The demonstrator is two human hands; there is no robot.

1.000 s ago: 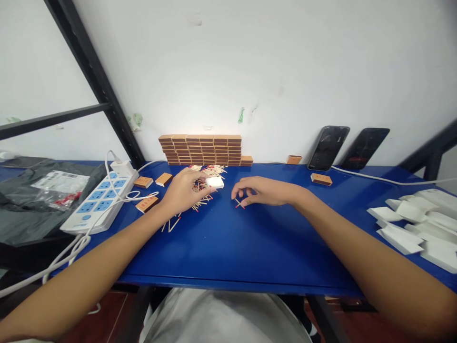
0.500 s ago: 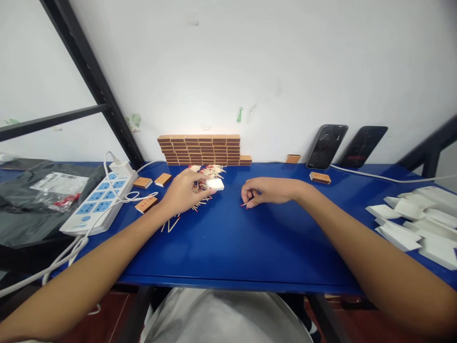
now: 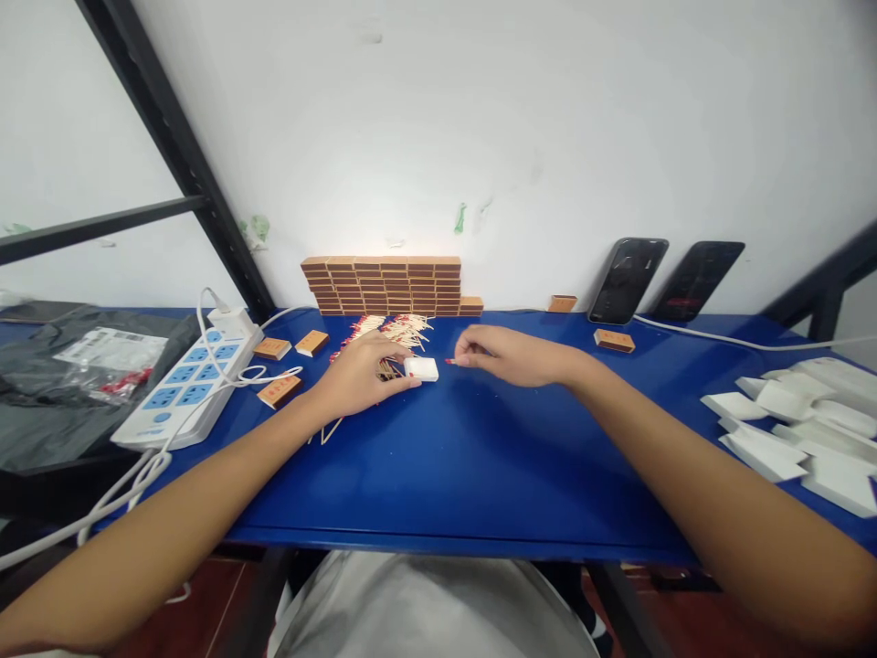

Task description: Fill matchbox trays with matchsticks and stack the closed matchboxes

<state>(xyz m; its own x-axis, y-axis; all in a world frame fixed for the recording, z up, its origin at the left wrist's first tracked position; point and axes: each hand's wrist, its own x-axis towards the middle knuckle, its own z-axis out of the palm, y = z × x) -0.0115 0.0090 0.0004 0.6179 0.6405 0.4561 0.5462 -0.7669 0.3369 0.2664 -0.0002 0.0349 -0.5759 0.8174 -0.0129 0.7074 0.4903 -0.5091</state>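
Between the thumb and fingers of my left hand (image 3: 366, 373) is a small white matchbox tray (image 3: 422, 369), just above the blue table. My right hand (image 3: 503, 355) is closed in a pinch to the right of the tray. Red match heads (image 3: 449, 362) poke from its fingertips toward the tray, a short gap apart from it; how many matches are held I cannot tell. A loose heap of red-tipped matches (image 3: 409, 331) lies behind my left hand, which partly hides it.
A stack of matchboxes (image 3: 387, 288) stands against the wall. Single matchboxes (image 3: 313, 344) lie left and right. A white power strip (image 3: 184, 388) with cables is at left. Two phones (image 3: 628, 281) lean on the wall. White trays (image 3: 787, 425) are piled at right.
My right hand has moved up and left, bringing its match heads close to the tray. My left hand has shifted the tray slightly right and nearer to me.
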